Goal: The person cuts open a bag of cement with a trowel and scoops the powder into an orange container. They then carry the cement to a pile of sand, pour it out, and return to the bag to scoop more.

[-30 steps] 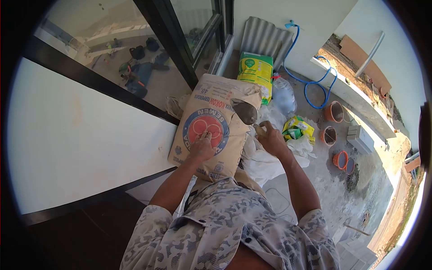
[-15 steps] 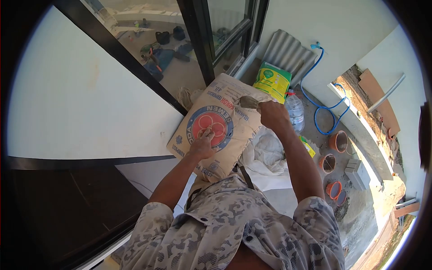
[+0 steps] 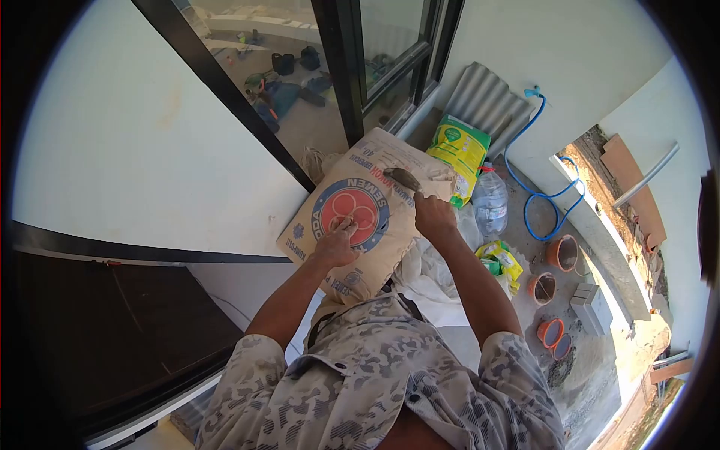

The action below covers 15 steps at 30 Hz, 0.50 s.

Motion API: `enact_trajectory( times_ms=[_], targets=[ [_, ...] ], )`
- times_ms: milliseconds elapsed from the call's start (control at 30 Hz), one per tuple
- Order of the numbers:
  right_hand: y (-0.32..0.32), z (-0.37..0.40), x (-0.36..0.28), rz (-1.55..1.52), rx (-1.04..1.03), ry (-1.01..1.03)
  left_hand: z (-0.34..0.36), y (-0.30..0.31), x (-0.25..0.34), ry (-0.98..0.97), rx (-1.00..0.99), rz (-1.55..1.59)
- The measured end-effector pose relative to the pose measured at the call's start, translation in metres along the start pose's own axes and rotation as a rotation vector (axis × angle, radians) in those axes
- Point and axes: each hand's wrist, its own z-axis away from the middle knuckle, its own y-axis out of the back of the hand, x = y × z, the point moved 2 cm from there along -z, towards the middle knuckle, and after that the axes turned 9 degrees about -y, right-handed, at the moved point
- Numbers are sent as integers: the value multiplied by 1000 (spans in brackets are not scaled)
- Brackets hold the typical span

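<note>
A brown paper cement bag (image 3: 315, 225) stands against my front, its printed face tilted up towards me. On the round red-and-blue emblem lies my left hand (image 3: 337, 244), open, with its fingers resting on the paper. My right hand (image 3: 435, 217) is closed around the handle of a trowel (image 3: 403, 178), which is hidden in the fist. The dirty metal blade points up and left, over the red lettering in the upper part of the bag.
Dark-framed glass (image 3: 345, 75) and a white wall (image 3: 150, 150) border the left. Beyond the bag are a yellow-green sack (image 3: 459, 146), a corrugated sheet (image 3: 487, 97) and a large water bottle (image 3: 490, 199). A blue hose (image 3: 525, 195) and several orange pots (image 3: 562, 253) lie rightward.
My right hand has moved left and slightly down, carrying the trowel blade further in over the bag. My left hand stays on the emblem. The view has shifted slightly.
</note>
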Motion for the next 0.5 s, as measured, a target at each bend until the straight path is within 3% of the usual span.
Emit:
enact_trajectory(
  times_ms=[367,500],
  targets=[
    [31,25,9,-69,-123,-25,2,-2,2,20,-38,28],
    [13,22,9,-59,-109,-9,6,1,2,37,-29,46]
  ],
)
